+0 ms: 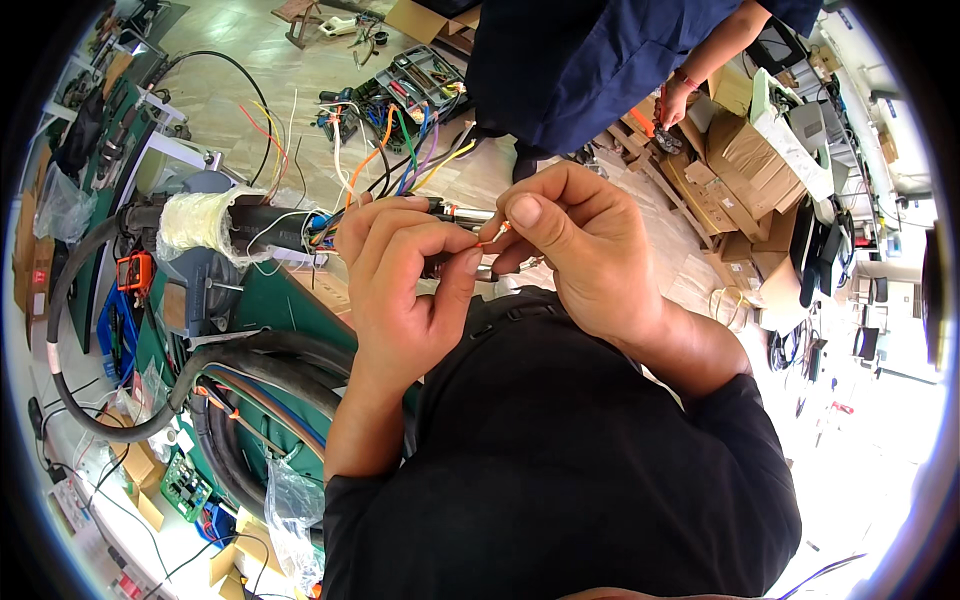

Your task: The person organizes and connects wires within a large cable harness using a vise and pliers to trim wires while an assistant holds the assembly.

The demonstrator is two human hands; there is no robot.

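Observation:
In front of my chest, my left hand (pixel 405 265) pinches a thin orange wire (pixel 484 243) between thumb and forefinger. My right hand (pixel 585 235) closes thumb and forefinger on a small whitish tip (pixel 503 229) at that wire's end; its exact kind is too small to tell. Left of my hands lies a thick black cable (pixel 275 226), wrapped with pale yellow material (pixel 195 225). Its loose coloured wires, among them a thicker orange one (pixel 381 148), fan out beyond my left hand. Metal cylindrical parts (pixel 468 213) show behind my fingers, partly hidden.
A grey vise (pixel 200 295) stands on the green bench (pixel 270 310), with heavy black cable (pixel 215 440) coiled nearby. A toolbox (pixel 425 78) sits on the floor ahead. A person in dark blue (pixel 590 70) stands close, beside cardboard boxes (pixel 750 165) and a wooden pallet (pixel 665 185).

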